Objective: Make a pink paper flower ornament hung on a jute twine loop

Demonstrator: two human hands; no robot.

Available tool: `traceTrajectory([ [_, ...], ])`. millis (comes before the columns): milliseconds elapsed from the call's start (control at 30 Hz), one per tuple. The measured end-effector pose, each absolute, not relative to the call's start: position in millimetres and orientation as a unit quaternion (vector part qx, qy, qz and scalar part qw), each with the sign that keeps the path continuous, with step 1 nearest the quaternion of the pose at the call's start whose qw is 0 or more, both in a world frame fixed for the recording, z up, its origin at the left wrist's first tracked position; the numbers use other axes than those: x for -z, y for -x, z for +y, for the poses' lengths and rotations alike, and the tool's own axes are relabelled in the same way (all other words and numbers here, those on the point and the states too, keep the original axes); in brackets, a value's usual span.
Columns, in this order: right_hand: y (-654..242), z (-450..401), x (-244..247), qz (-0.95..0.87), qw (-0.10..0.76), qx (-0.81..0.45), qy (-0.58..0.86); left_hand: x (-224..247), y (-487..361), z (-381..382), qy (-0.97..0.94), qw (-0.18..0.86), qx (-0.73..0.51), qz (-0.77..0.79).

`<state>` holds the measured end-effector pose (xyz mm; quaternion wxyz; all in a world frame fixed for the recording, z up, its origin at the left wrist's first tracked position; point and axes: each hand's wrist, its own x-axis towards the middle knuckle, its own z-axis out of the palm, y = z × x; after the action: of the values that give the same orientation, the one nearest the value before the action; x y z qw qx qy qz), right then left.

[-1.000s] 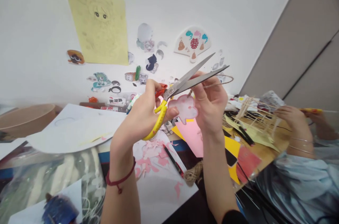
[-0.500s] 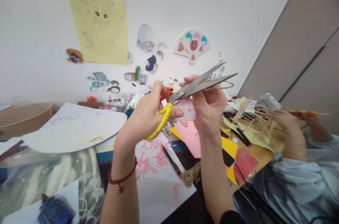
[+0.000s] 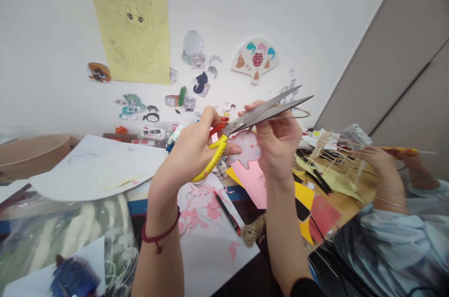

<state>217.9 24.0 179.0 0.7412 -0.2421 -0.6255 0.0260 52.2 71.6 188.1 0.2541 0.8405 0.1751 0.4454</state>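
My left hand (image 3: 196,147) is wrapped round the red and yellow handles of a pair of scissors (image 3: 235,125). The blades point up and to the right, slightly apart, in front of the fingers of my right hand (image 3: 278,142). My right hand pinches a pale pink paper cutout (image 3: 247,147) with a wavy outline. A loop of thin brown twine (image 3: 302,112) sticks out past the right fingertips, near the blade tips. Whether the twine lies between the blades is hard to tell.
Below lie white paper with pink scraps (image 3: 199,208), a pen (image 3: 228,213) and a twine ball (image 3: 253,230). A bowl (image 3: 38,154) stands left. At right, another person's hands (image 3: 382,163) hold a yellow tool (image 3: 400,150) by thin wooden sticks (image 3: 328,147).
The scissor blades have closed a little, and the handles have drawn slightly closer together. Both hands keep their holds. The view has shifted very slightly.
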Motion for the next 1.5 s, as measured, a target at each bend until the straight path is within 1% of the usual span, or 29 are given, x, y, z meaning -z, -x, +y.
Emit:
traceTrajectory([
  [133,-219,23,-180,-0.618,0.736,-0.019,0.275,-188,-52,75,-0.839,0.245,-0.456,0.167],
  [300,-216,23,-183,-0.604,0.759,-0.040,0.238,-182,-53,80,-0.829,0.262,-0.469,0.155],
  [400,-215,25,-184,-0.610,0.758,-0.061,0.223,-178,-53,82,-0.831,0.270,-0.466,0.140],
  [633,-224,27,-180,-0.606,0.742,-0.059,0.280,-183,-46,80,-0.845,0.255,-0.437,0.174],
  [767,-226,28,-180,-0.639,0.729,-0.072,0.235,-186,-43,76,-0.845,0.263,-0.407,0.227],
  [867,-227,28,-181,-0.661,0.720,-0.083,0.195,-188,-43,74,-0.848,0.276,-0.389,0.229],
  [1000,-228,26,-183,-0.671,0.711,-0.108,0.178,-188,-43,73,-0.854,0.258,-0.389,0.229],
  [1500,-231,23,-182,-0.671,0.699,-0.092,0.229,-185,-39,79,-0.860,0.226,-0.411,0.201],
])
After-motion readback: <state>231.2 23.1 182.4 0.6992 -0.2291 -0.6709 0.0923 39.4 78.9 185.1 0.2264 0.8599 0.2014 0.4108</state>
